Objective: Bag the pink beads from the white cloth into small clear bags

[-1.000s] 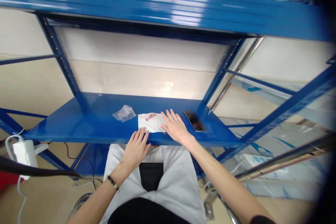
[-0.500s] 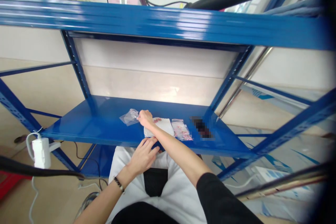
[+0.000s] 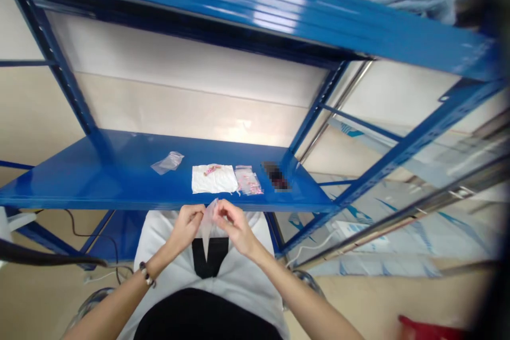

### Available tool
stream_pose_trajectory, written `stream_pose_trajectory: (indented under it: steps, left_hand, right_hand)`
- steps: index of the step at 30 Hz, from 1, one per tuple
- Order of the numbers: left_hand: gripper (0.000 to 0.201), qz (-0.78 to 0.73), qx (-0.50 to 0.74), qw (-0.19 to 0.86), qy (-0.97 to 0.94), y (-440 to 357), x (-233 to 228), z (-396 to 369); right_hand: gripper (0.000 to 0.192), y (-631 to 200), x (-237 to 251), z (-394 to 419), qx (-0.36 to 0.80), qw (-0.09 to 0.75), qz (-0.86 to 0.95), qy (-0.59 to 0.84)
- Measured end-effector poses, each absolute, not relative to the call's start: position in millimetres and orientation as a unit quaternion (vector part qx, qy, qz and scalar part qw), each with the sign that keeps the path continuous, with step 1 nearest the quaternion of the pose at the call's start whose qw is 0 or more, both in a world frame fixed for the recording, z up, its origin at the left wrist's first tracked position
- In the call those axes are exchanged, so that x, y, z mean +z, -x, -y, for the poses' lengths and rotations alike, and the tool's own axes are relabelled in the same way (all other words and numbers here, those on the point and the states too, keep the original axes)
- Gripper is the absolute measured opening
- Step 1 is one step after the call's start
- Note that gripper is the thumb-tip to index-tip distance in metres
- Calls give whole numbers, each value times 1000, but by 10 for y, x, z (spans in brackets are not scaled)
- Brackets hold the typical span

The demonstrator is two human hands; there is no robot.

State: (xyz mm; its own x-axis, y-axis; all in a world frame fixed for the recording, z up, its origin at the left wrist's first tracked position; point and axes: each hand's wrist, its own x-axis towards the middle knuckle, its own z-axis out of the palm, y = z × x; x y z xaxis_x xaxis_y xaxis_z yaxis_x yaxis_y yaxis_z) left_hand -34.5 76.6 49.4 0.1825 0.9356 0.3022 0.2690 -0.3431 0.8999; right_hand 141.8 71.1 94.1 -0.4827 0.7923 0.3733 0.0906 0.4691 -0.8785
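Nearest the camera, over the person's lap and just in front of the shelf's near edge, the left hand (image 3: 187,226) and the right hand (image 3: 232,224) meet on a small clear plastic bag (image 3: 207,226). Each hand pinches the bag's upper rim between thumb and fingertips, the fingers curled close, and the bag hangs down between them in the air, clear of the shelf. Whether anything is inside it cannot be told. A beaded bracelet (image 3: 145,274) sits on the left wrist.

Beyond the hands lies the blue metal shelf (image 3: 79,186). Near the middle of its near edge rests a white sheet (image 3: 214,179) with a few small pink pieces (image 3: 210,170) on its far part. Just beside the sheet, toward the right end, lies a filled clear packet (image 3: 248,180) with pink bits in it. Farther right, close to the right upright of the rack, is a dark phone (image 3: 275,176), blurred. Left of the white sheet and a little farther back lies an empty clear bag (image 3: 167,162), crumpled, apart from the rest.
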Motion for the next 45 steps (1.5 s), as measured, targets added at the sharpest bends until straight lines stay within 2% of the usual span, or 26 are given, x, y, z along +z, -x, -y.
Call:
stream_pose_trajectory:
  steps: [2, 4, 6, 8, 12, 16, 25, 30, 33, 36, 40, 45]
  left_hand:
    - [36, -411, 454, 503, -610, 335, 540, -816]
    - [53, -362, 398, 632, -558, 345, 578, -850]
    - [62, -336, 335, 697, -537, 366, 595, -858]
    - [61, -335, 297, 699, -557, 378, 594, -843]
    - [50, -325, 259, 626, -660, 336, 586, -783]
    - [39, -340, 294, 519, -727, 271, 591, -745]
    - [27, -403, 299, 413, -760, 284, 519, -786]
    - [20, -404, 290, 380, -780, 290, 472, -743]
    - [17, -419, 280, 343, -793, 301, 443, -764]
    - [24, -438, 271, 298, -804, 317, 424, -795]
    - [36, -458, 223, 221, -832, 337, 421, -783]
    - [31, -475, 152, 107, -860, 354, 461, -770]
  right_hand:
    - [20, -1527, 771, -724, 304, 392, 798, 343]
    - [17, -1561, 637, -801, 203, 346, 842, 360]
    - [13, -1550, 550, -865, 135, 300, 875, 355]
    - [10, -1535, 506, -883, 99, 279, 890, 347]
    - [10, -1560, 476, -833, 88, 278, 894, 341]
    - [15, -1606, 463, -794, 101, 305, 879, 351]
    - [23, -1606, 464, -820, 169, 341, 870, 314]
    - [23, -1574, 482, -772, 189, 318, 885, 281]
    - [32, -1571, 531, -790, 191, 300, 896, 265]
    - [41, -1577, 569, -807, 180, 267, 914, 249]
    - [42, -1575, 574, -779, 164, 214, 936, 225]
    - [43, -1556, 556, -762, 146, 180, 949, 214]
